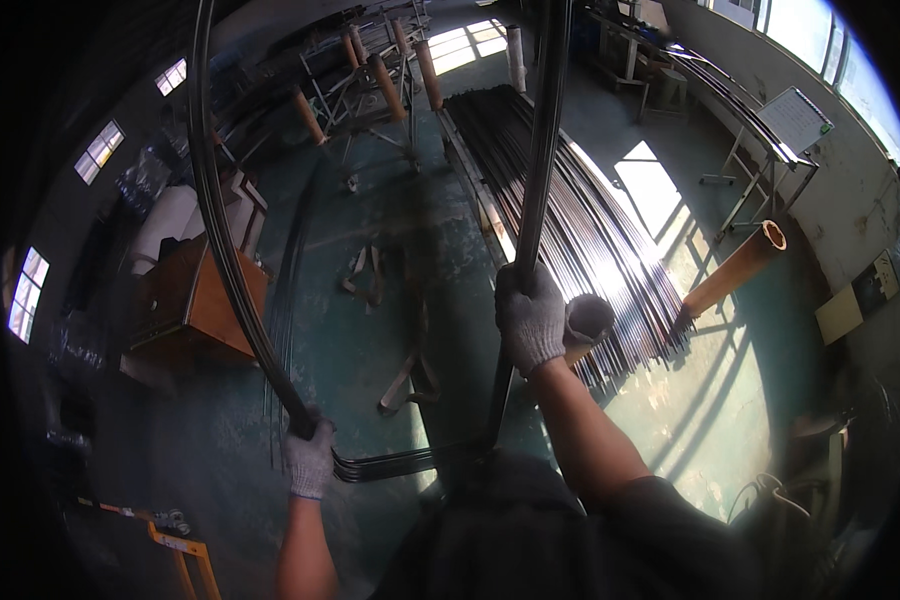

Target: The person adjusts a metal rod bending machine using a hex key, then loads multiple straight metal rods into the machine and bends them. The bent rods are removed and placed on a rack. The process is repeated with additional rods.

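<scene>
So the left hand (310, 458) is wrapping a closed grip around the near corner of a U-bent bundle of dark rods (390, 463), and the right hand (530, 318) is clamping shut on the right leg higher up, probably keeping it upright and balanced. Open green floor (370, 300) is sitting ahead; the rod stack (580, 230) and wooden posts (735, 268) are crowding the right.

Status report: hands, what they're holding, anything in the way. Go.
Left hand and right hand both gloved, gripping the bent bundle of dark metal rods, one leg each. Pile of long rods on floor ahead. Wooden box close at left.
</scene>
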